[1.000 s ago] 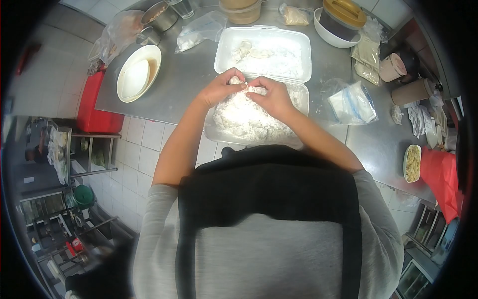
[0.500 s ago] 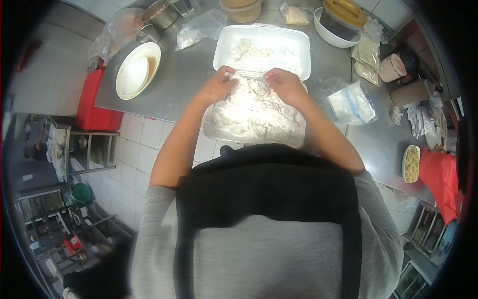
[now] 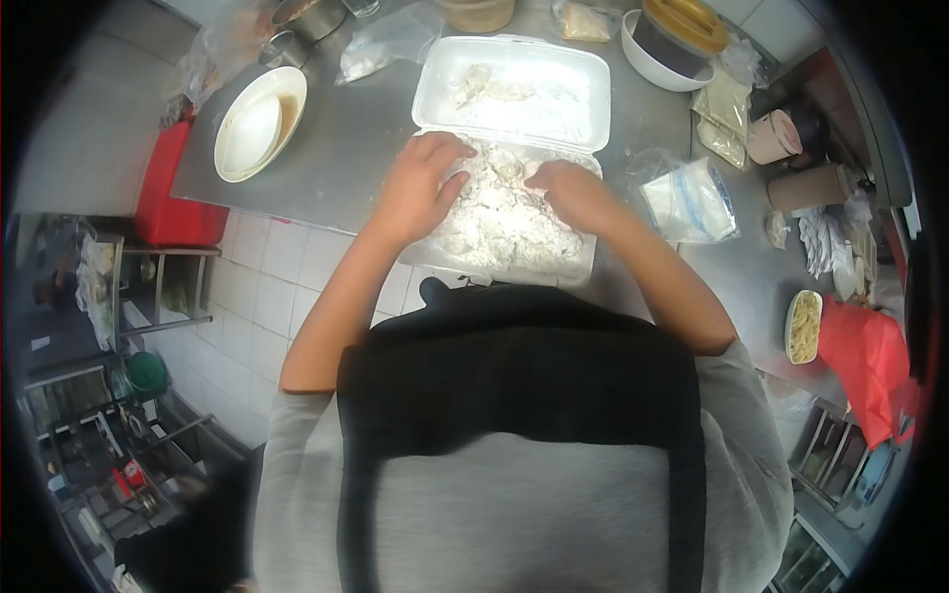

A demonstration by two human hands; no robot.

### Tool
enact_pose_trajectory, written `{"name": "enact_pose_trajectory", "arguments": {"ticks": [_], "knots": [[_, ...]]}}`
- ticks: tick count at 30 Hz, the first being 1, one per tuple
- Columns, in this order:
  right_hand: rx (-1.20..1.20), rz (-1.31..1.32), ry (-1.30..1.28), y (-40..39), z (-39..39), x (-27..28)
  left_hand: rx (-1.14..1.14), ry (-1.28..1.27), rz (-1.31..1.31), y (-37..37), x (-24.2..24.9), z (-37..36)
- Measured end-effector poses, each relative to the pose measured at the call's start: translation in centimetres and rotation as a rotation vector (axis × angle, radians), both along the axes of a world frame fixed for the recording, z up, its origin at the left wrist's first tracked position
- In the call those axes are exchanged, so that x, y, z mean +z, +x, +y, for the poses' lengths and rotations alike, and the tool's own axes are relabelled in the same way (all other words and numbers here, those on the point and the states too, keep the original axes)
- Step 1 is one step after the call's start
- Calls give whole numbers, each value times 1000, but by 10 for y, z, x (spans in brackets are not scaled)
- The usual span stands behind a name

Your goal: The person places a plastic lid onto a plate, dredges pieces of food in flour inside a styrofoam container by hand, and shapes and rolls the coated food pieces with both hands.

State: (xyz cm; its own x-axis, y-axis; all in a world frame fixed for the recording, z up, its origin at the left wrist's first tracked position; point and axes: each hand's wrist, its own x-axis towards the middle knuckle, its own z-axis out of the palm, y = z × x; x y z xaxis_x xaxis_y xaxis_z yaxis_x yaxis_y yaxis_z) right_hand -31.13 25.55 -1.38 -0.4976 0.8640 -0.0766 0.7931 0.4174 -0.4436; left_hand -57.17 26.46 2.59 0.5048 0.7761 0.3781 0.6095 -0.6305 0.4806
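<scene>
A white hinged foam container (image 3: pixel 423 251) lies unfolded near the table's front edge, its lid part (image 3: pixel 603 94) on the far side. White flour with lumpy coated pieces (image 3: pixel 506 222) fills the near half. My left hand (image 3: pixel 420 188) is at the left side of the heap, thumb and fingers apart, with no piece between them. From the right, my right hand (image 3: pixel 576 198) reaches in with bent fingers slightly apart, fingertips at the flour. Between the hands sits a floury lump (image 3: pixel 508 170). A few coated pieces (image 3: pixel 489 91) rest in the lid part.
On the steel table (image 3: pixel 356 128), a white bowl (image 3: pixel 225 161) stands at left, a flour bag (image 3: pixel 381 54) behind. At right are a plastic bag (image 3: pixel 692 203), a gold-lidded tub (image 3: pixel 685 25) in a white bowl (image 3: pixel 643 67), and an oval dish (image 3: pixel 805 326) of food.
Both hands have moved from the container's hinge line nearer over the flour heap. My left hand's fingers have spread. The whole view has shifted slightly.
</scene>
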Motion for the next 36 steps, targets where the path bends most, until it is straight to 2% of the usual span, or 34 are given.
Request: {"name": "enact_pose_trajectory", "arguments": {"ticks": [7,10,13,14,17,20,25,26,29,31,34,36], "knots": [[67,-22,-53,-7,22,-4,183,-26,-121,-39,-6,-26],[82,126,-55,-4,38,-8,236,-42,-148,-51,-11,-31],[-166,470,-400,-15,50,6,183,-1,-73,-43,-14,-26],[-176,562,-463,-21,54,8,142,2,-33,-35,-15,-23],[-298,629,-424,-39,61,7,72,38,117,-2,-21,-9],[-182,471,-57,-47,55,-2,92,68,280,16,-26,3],[-197,411,100,-46,42,-4,81,20,399,16,-24,13],[-210,410,109,-44,40,-5,72,14,400,14,-23,13],[-27,476,173,-42,36,-6,49,0,411,10,-18,14],[-49,459,165,-40,36,-5,47,1,427,8,-16,15],[-11,410,181,-40,34,-6,55,-28,290,8,-19,16],[22,346,186,-33,33,-8,-49,-63,179,5,-17,16]]}}
